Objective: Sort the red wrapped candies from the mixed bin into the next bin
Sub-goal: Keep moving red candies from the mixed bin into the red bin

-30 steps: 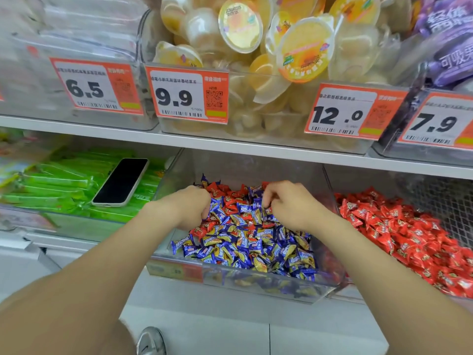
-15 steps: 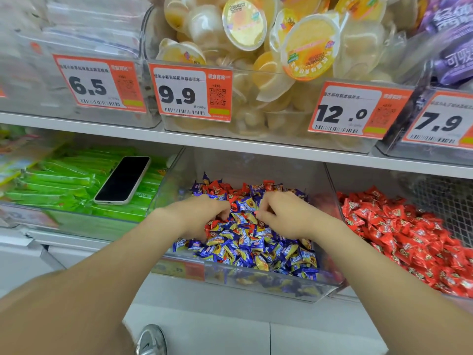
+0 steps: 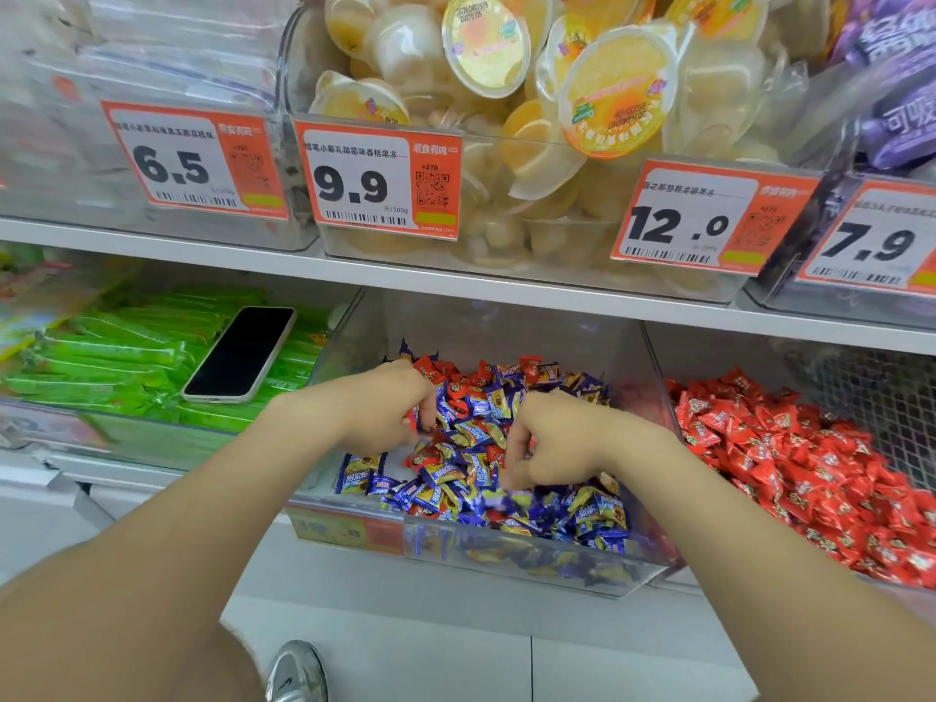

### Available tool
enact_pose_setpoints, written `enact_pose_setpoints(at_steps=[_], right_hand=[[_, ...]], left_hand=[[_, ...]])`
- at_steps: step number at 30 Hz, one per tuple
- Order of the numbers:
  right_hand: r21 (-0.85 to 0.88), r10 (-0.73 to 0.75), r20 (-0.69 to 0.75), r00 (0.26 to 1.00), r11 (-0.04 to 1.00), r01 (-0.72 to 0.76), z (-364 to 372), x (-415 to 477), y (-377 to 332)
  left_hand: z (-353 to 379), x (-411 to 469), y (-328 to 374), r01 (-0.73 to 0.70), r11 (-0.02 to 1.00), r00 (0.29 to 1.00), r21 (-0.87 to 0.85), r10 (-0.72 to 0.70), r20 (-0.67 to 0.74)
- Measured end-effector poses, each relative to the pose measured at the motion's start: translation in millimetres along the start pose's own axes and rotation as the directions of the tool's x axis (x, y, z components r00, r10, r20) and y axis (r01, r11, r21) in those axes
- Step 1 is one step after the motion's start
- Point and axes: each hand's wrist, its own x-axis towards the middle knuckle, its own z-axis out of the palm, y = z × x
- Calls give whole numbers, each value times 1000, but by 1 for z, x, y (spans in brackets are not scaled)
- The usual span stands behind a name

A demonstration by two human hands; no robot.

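The left hand [image 3: 377, 415] pinches a red wrapped candy [image 3: 414, 417] inside the clear plastic mixed bin [image 3: 557, 564], the right hand [image 3: 557, 443] just beside it among blue wrapped candies [image 3: 476, 405], its grip unclear; the red-filled next bin [image 3: 719, 352] adjoins right.

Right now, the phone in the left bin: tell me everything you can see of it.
The smartphone lies face up, its screen dark and blank, in a pale case with rounded corners. It sits diagonally on the green wrapped packs, far end pointing back and right, in the clear bin left of the mixed candy bin. Only the packs touch it.
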Motion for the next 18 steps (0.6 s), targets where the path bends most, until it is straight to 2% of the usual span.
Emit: enact_pose_setpoints(at_steps=[2,3,6,8,12,18], right_hand=[[5,16,70,997,1000,-17,-4,-6,2],[-9,28,51,998,1000,-27,-2,-6,4],[-121,18,-181,983,992,-41,10,4,14],[-135,34,-234,972,988,-67,12,6,14],[-171,73,-130,989,981,-95,16,10,6],[-231,37,-147,989,970,-71,27,23,-4]], left_hand=[[-1,0,1,10,1000,1000,-20,-10,-3],[0,1,2,17,999,1000,-41,-17,-8],[4,7,7,42,997,999,-71,-43,-13],[11,13,4,58,996,998,-67,-59,-4],[21,13,0,52,998,997,27,-54,49],[34,18,-11,2,999,997,54,-6,73]])
